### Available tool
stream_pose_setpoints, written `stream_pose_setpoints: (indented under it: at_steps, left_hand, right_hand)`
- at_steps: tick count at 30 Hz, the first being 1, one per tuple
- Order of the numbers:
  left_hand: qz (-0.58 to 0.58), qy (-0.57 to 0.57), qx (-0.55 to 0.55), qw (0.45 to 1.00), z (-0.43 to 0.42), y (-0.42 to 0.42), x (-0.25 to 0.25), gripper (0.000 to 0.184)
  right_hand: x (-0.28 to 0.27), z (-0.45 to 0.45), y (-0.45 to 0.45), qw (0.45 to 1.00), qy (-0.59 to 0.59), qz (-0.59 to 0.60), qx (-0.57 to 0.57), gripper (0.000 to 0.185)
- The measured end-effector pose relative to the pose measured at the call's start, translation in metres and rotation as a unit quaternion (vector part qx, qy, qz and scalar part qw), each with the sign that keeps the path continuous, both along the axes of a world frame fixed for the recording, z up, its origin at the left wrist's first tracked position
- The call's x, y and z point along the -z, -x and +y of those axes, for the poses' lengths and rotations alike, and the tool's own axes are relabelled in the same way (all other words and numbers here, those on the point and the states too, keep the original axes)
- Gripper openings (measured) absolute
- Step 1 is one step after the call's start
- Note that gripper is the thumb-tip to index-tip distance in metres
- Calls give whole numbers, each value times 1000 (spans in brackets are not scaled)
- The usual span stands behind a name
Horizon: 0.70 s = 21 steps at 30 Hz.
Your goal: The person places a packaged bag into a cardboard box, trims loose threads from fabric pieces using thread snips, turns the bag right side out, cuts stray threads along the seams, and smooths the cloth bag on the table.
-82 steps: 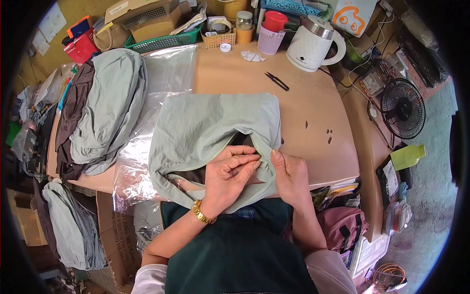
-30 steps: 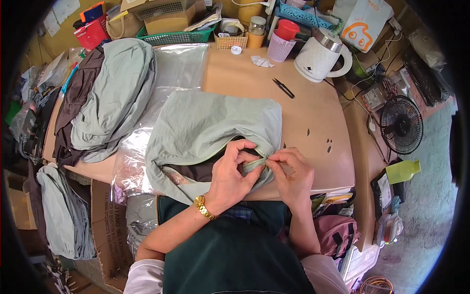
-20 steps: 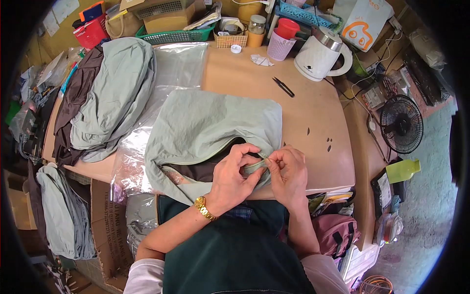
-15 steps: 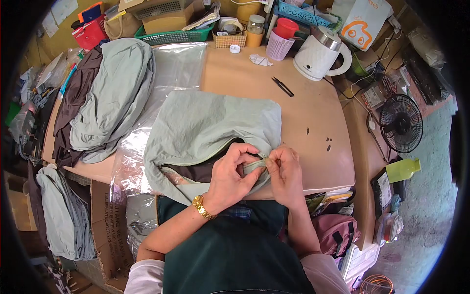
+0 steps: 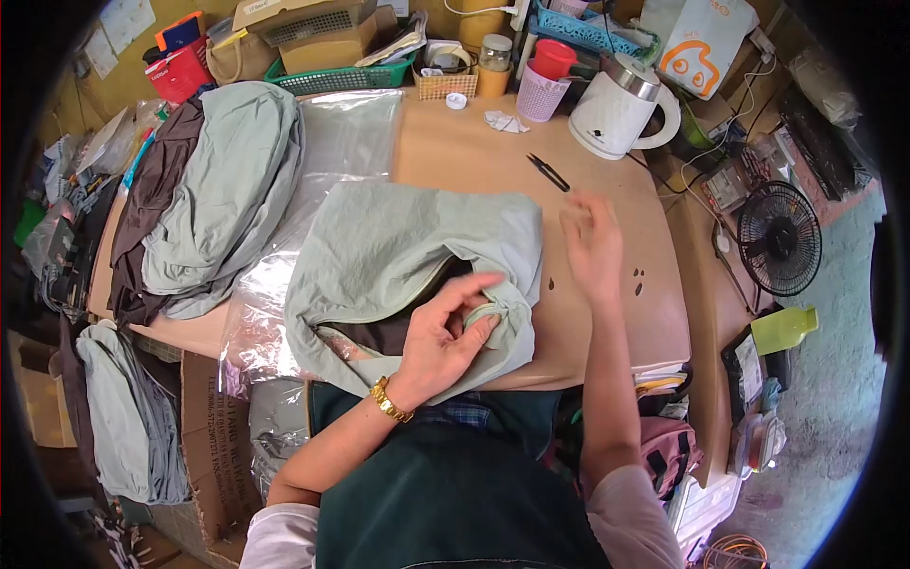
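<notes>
A pale grey-green fabric bag (image 5: 379,223) lies on the table, its zippered opening facing me and a dark brown lining (image 5: 387,334) showing inside. My left hand (image 5: 444,332), with a gold watch (image 5: 391,400) at the wrist, pinches the fabric at the right end of the opening between thumb and fingers. To the right of the bag, my right hand (image 5: 594,248) is stretched forward over the table, fingers loosely bent and apart, with nothing visible in it. Just beyond its fingertips rest black thread snips (image 5: 548,173), not touched.
At the left lies a pile of similar fabric (image 5: 223,180) beside clear plastic sheeting (image 5: 346,142). A white kettle (image 5: 614,106), a lilac cup (image 5: 542,93) and a green basket (image 5: 336,79) line the back. A black fan (image 5: 779,226) stands at the right. Small dark pieces (image 5: 638,282) dot the table.
My right hand has let go of the bag's edge and moved up and to the right, near the snips. My left hand stays at the opening.
</notes>
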<state>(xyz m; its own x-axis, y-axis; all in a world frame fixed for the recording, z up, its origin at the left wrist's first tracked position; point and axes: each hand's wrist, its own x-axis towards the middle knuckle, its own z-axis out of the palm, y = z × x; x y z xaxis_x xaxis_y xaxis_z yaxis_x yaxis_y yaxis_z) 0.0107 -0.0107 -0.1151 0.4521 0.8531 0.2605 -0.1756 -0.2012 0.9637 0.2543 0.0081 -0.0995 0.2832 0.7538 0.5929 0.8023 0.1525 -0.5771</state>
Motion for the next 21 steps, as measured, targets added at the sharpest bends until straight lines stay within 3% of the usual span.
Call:
stream_pose_setpoints:
  at_steps: [1, 4, 6, 10, 12, 13, 14, 15, 17, 19, 21]
  left_hand:
    - [46, -6, 15, 999, 0, 4, -5, 41]
    - [16, 24, 23, 999, -6, 2, -12, 40]
    - [0, 15, 18, 1000, -4, -1, -6, 43]
    - [5, -5, 1, 1000, -1, 0, -8, 43]
    - [-1, 6, 1, 1000, -1, 1, -8, 42]
    - [-8, 15, 2, 1000, -1, 1, -9, 41]
    - [-16, 23, 2, 1000, -1, 1, -10, 41]
    - [-18, 24, 1, 1000, 0, 2, -11, 41]
    - [22, 28, 13, 999, 1, 4, -12, 44]
    - [17, 35, 11, 999, 1, 1, -11, 44]
    - [14, 41, 9, 999, 2, -1, -10, 43]
  right_hand:
    - [15, 27, -19, 1000, 15, 3, 11, 26]
    - [78, 99, -64, 991, -9, -98, 89, 31]
    - [90, 118, -66, 938, 146, -221, 224, 34]
    - [84, 123, -83, 943, 230, -192, 146, 31]
    - [91, 120, -95, 927, 151, -337, 68, 23]
    - [89, 117, -93, 927, 152, -338, 67, 23]
    - [86, 108, -95, 986, 161, 23, 34, 21]
    - [71, 94, -89, 913, 150, 379, -3, 21]
    - [9, 41, -46, 906, 95, 402, -91, 22]
    - [-12, -3, -25, 896, 91, 414, -130, 26]
    - [-44, -50, 20, 937, 135, 300, -121, 26]
